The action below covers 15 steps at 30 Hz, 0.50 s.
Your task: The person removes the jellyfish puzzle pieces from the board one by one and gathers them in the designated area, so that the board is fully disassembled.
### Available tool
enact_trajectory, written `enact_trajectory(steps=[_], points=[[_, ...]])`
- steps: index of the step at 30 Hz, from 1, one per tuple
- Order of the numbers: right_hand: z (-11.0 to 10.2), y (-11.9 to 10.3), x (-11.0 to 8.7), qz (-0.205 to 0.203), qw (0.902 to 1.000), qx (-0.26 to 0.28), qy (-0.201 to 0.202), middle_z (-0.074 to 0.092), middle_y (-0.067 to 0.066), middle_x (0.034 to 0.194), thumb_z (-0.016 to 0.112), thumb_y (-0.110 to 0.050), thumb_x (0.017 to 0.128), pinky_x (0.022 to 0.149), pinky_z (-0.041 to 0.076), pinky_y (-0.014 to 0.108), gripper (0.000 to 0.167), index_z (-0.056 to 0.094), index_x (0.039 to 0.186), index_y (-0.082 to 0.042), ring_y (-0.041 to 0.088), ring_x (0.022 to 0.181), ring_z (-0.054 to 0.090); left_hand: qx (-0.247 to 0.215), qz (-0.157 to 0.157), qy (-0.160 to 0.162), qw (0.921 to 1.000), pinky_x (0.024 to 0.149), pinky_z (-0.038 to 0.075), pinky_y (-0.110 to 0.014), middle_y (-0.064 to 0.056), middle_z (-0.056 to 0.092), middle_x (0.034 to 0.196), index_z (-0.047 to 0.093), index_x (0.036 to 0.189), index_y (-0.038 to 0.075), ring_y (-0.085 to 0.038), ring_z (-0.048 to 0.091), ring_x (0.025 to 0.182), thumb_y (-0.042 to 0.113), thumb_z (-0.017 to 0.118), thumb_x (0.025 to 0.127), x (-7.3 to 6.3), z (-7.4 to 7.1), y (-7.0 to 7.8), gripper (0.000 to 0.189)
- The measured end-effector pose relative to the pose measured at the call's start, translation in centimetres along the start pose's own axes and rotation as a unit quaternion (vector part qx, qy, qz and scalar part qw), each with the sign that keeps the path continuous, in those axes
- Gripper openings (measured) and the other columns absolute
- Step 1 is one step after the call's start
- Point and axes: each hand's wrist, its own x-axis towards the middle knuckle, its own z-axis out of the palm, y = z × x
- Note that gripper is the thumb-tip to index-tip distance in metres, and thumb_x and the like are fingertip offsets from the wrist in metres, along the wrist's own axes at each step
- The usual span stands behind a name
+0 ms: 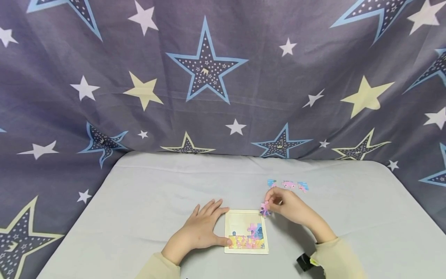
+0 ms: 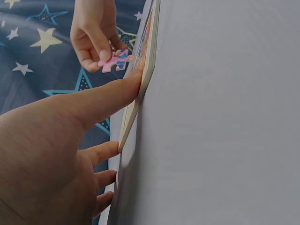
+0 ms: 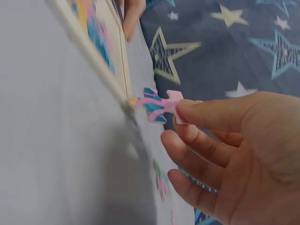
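Observation:
A pale square puzzle tray (image 1: 246, 251) lies on the grey cloth, its lower part filled with joined pink, yellow and blue pieces (image 1: 248, 242). My left hand (image 1: 203, 230) spreads along the tray's left side. Its thumb touches the lower left corner and the index fingertip is by the upper left one. Above the tray's upper right corner, my right hand (image 1: 290, 205) pinches a pink and blue jigsaw piece (image 3: 157, 105) between thumb and fingers. In the left wrist view this piece (image 2: 115, 62) is tilted beyond the tray's edge (image 2: 149, 70).
Three loose jigsaw pieces lie in a row behind my right hand: a blue one (image 1: 271, 182), a pink one (image 1: 289, 184) and a blue and pink one (image 1: 303, 186). A black object (image 1: 304, 262) is by the right sleeve (image 1: 336, 259). A star-patterned curtain (image 1: 223, 112) hangs behind.

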Motion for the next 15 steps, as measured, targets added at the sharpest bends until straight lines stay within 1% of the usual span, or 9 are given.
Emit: enact_trajectory(steps=[3, 6, 12, 13, 15], points=[[-0.8, 1.0, 0.0, 0.017, 0.9993, 0.003, 0.033, 0.063, 0.001, 0.083, 0.068, 0.003, 0.087, 0.07, 0.052, 0.026, 0.011, 0.066, 0.095, -0.003, 0.014, 0.074, 0.06, 0.0, -0.001, -0.001, 1.0, 0.115, 0.008, -0.067, -0.01, 0.025, 0.161, 0.043, 0.149, 0.015, -0.034, 0.017, 0.149, 0.066, 0.073, 0.074, 0.0, 0.0, 0.0, 0.096], [-1.6, 1.9, -0.1, 0.04, 0.997, -0.001, 0.067, 0.067, 0.004, 0.086, 0.068, 0.001, 0.087, 0.07, 0.053, 0.027, 0.012, 0.068, 0.099, 0.0, 0.015, 0.074, 0.062, -0.001, -0.001, -0.003, 1.0, 0.114, 0.007, -0.068, -0.011, 0.025, 0.161, 0.043, 0.149, 0.015, -0.034, 0.017, 0.149, 0.067, 0.073, 0.074, 0.0, 0.0, 0.0, 0.097], [-2.9, 2.7, -0.3, 0.094, 0.9864, -0.012, 0.134, 0.071, 0.017, 0.099, 0.068, 0.002, 0.086, 0.07, 0.052, 0.031, 0.018, 0.07, 0.104, 0.004, 0.02, 0.078, 0.065, -0.003, 0.002, -0.001, 1.0, 0.114, 0.007, -0.068, -0.011, 0.025, 0.161, 0.043, 0.149, 0.015, -0.035, 0.017, 0.149, 0.066, 0.073, 0.074, 0.1, 0.3, -0.2, 0.095], [-3.0, 2.8, -0.3, 0.099, 0.9848, -0.013, 0.142, 0.071, 0.017, 0.1, 0.068, 0.002, 0.086, 0.07, 0.052, 0.031, 0.019, 0.07, 0.105, 0.005, 0.021, 0.079, 0.065, -0.004, 0.003, -0.001, 1.0, 0.114, 0.006, -0.069, -0.011, 0.025, 0.161, 0.043, 0.149, 0.015, -0.035, 0.017, 0.149, 0.065, 0.073, 0.075, 0.1, 0.3, -0.2, 0.095], [-3.2, 3.0, -0.4, 0.104, 0.9828, -0.013, 0.152, 0.071, 0.017, 0.098, 0.067, 0.003, 0.086, 0.069, 0.052, 0.03, 0.021, 0.07, 0.106, 0.005, 0.021, 0.08, 0.065, -0.003, 0.004, -0.001, 1.0, 0.114, 0.006, -0.069, -0.012, 0.025, 0.161, 0.043, 0.149, 0.014, -0.036, 0.017, 0.149, 0.065, 0.073, 0.075, 0.1, 0.3, -0.2, 0.095]])
